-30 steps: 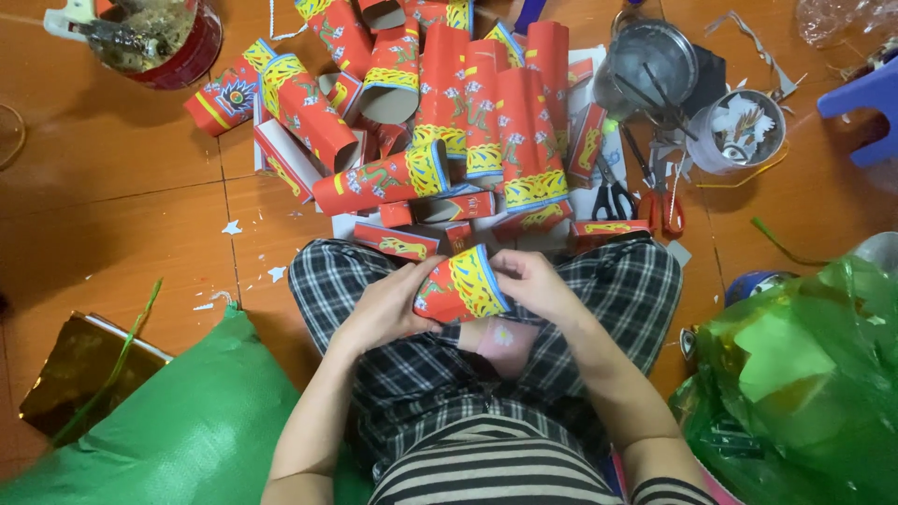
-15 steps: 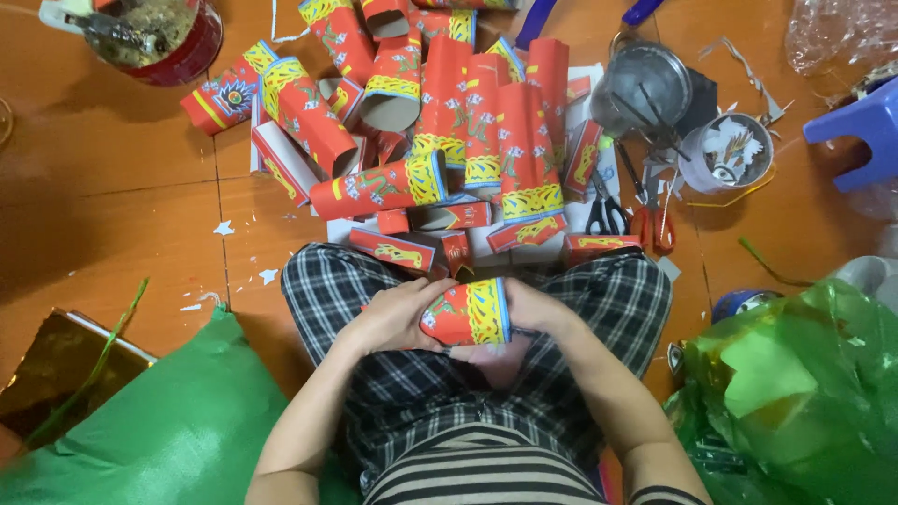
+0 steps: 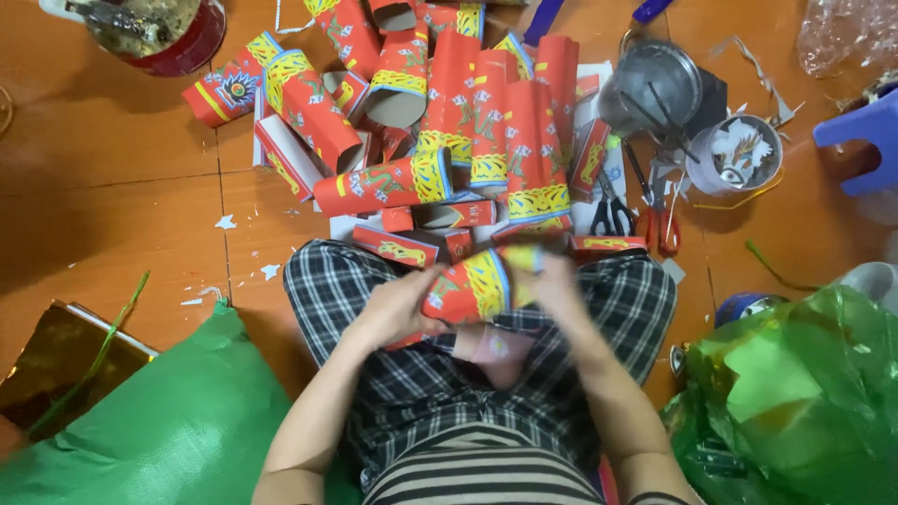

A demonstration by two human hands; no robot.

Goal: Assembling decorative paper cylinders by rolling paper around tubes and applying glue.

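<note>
Between the knees, over checked trousers, both hands work close to the body. Room is tight: a heap of red paper tubes crowds the floor just ahead of the lap, a green bag presses in at the person's left side, and a green plastic sack fills the right. Bare orange floor lies open only to the far left. Scissors and a small white tub sit right of the heap, near a grey metal pot.

A red and yellow paper tube is held crosswise above the lap, touching both hands. Left hand cups its red end, fingers curled round it. Right hand sits at the yellow-banded end; it is motion-blurred, so whether it pinches or wraps cannot be told.

Against the frame half a second back, the tube sits higher and nearer the heap, tilted with its yellow band upward, and the right hand has gone from sharp to smeared. A pink-capped object now shows below the tube. Heap and bags unchanged.
</note>
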